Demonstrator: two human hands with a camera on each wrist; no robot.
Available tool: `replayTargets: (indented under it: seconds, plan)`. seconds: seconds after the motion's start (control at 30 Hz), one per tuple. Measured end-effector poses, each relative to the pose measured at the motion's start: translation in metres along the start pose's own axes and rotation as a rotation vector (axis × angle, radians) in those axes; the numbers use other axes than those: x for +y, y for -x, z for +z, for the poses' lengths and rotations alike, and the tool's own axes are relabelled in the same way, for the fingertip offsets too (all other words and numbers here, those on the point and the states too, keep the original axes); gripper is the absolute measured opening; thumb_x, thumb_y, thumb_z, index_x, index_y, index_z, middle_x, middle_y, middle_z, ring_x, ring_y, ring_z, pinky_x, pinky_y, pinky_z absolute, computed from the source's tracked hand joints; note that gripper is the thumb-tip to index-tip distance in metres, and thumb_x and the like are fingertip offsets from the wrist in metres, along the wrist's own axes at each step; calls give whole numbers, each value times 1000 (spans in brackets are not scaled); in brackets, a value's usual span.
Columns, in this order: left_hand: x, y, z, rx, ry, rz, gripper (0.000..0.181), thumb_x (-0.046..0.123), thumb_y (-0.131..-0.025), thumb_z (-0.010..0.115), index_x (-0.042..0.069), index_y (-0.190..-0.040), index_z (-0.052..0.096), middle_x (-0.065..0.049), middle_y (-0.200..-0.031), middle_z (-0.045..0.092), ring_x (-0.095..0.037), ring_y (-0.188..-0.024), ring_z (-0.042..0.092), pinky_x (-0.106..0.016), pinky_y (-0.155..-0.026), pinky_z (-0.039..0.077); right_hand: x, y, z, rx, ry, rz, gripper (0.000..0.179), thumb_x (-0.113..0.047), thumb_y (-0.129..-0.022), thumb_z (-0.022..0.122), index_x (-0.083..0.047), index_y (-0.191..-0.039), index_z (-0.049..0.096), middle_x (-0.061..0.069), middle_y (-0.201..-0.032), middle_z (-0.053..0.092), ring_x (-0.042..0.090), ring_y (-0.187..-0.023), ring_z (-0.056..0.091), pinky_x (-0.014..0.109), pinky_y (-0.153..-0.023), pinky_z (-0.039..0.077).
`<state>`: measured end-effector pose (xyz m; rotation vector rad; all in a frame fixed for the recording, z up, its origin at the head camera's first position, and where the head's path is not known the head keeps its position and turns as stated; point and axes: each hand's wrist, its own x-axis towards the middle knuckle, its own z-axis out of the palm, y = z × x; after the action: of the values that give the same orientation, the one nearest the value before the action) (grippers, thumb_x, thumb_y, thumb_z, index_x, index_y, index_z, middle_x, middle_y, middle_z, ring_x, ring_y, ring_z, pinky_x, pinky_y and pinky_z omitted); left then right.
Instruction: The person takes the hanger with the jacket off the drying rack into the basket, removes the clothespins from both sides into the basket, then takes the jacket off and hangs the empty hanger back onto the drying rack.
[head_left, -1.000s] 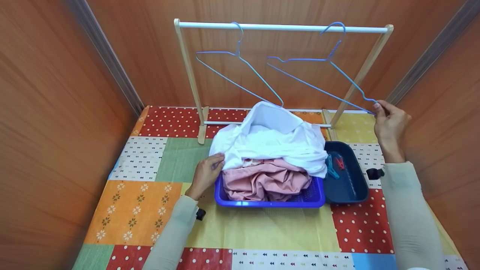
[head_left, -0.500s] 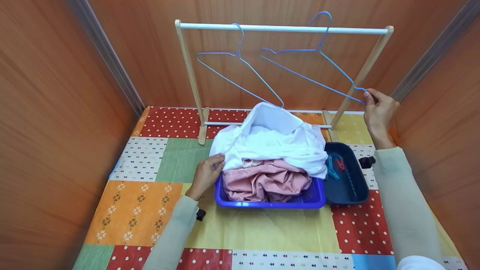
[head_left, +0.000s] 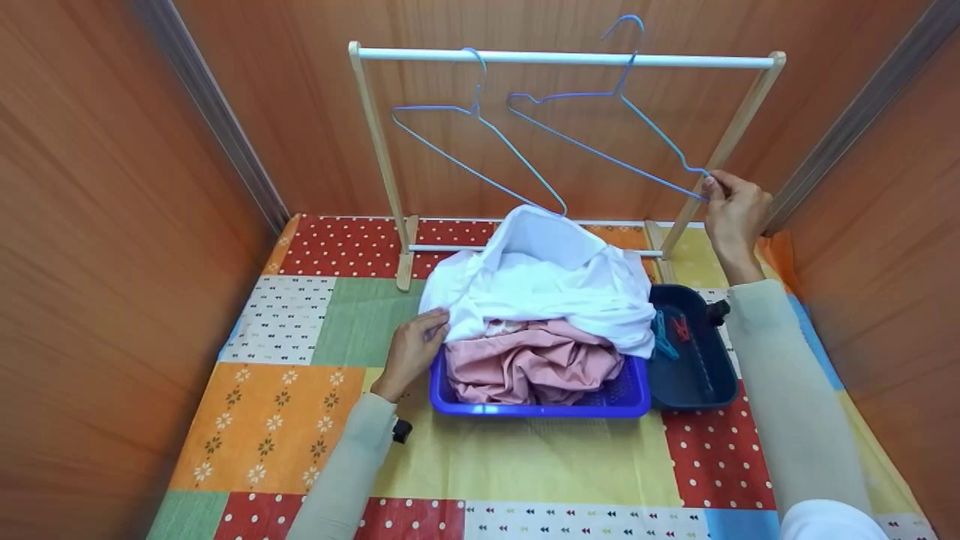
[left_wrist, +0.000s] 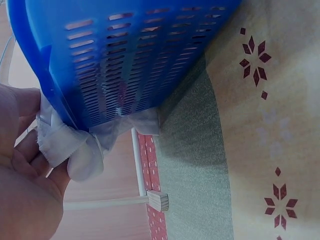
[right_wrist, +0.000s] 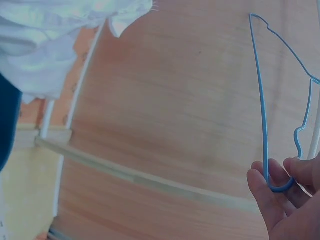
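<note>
My right hand [head_left: 737, 214] pinches the lower right corner of a blue wire clothes hanger [head_left: 577, 95] between thumb and fingers, also plain in the right wrist view. That hanger's hook stands above the white rail [head_left: 720, 61] of a small clothes rack, its neck overlapping the rail. A second blue wire hanger [head_left: 435, 107] hangs on the rail to the left. My left hand [head_left: 411, 346] holds the left edge of a white garment [head_left: 540, 289], its fingers bunching the cloth [left_wrist: 60, 142] beside the basket's rim. The white garment lies over folded pink cloth [head_left: 532, 367] in a blue-purple basket [head_left: 540, 410].
A dark plastic tray [head_left: 697, 386] stands against the basket's right side, with a teal clothespin [head_left: 664, 337] and a red clothespin [head_left: 680, 328] inside. Wooden panels enclose the back and both sides. A patchwork cloth [head_left: 285, 427] covers the surface.
My right hand has moved up and to the left with the hanger, whose hook has risen from the rail to above it. My left hand has stayed at the white garment's edge.
</note>
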<state>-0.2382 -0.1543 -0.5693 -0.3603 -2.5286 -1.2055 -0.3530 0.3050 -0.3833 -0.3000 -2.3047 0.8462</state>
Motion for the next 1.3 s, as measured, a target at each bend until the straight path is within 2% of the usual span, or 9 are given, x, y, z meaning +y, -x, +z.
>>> replayTargets:
  seconds: [0.03,0.2,0.3,0.57,0.73,1.0,1.13,1.3]
  plan:
    - [0,0,0,-1,1,-1,23,10,-90,69,2,-112,74,-14,-119,71,-30,-115,66,-45,-102,49,0,0,1,-2,8,0,25,-27,-98,59,-15,-112,76,7,-100,77,21,-91,73,18,-70,44]
    - [1,-2,0,0,9,8,24,11,-90,69,2,-112,73,-15,-119,71,-31,-115,66,-45,-103,49,3,3,6,-21,-8,3,25,-22,-99,57,-11,-114,75,8,-103,77,22,-92,73,26,-81,56]
    - [0,-2,0,7,9,17,24,10,-90,69,1,-112,74,-14,-118,71,-31,-115,67,-45,-102,49,5,5,8,-36,-24,6,25,-19,-99,58,-10,-115,74,10,-104,76,24,-93,73,32,-83,58]
    - [-2,-2,1,19,0,34,24,10,-90,70,1,-111,74,-14,-117,72,-31,-113,67,-45,-101,50,8,11,12,-91,-56,37,27,-20,-99,57,-9,-118,72,15,-104,75,25,-95,72,34,-84,58]
    - [-2,-1,1,11,4,19,24,10,-90,69,2,-112,74,-14,-118,71,-31,-114,67,-45,-101,50,12,14,14,-118,-41,64,27,-22,-100,56,-11,-118,73,14,-105,75,24,-96,71,33,-85,57]
    - [-1,1,1,6,-4,11,23,9,-90,69,3,-112,74,-14,-119,71,-31,-114,67,-46,-101,50,16,12,15,-147,-19,18,27,-22,-99,57,-8,-118,71,15,-107,74,27,-98,70,32,-81,51]
    - [-1,1,0,0,6,0,23,10,-91,69,3,-112,74,-14,-119,71,-31,-115,66,-46,-101,49,17,13,10,-185,-49,18,30,-22,-99,57,-7,-123,67,15,-116,72,28,-107,68,36,-90,51]
    - [-2,1,1,3,2,-2,24,10,-91,68,2,-112,74,-14,-119,71,-31,-116,66,-45,-102,49,22,21,2,-151,-110,29,33,-19,-97,61,-5,-126,64,15,-121,70,29,-113,66,42,-99,51]
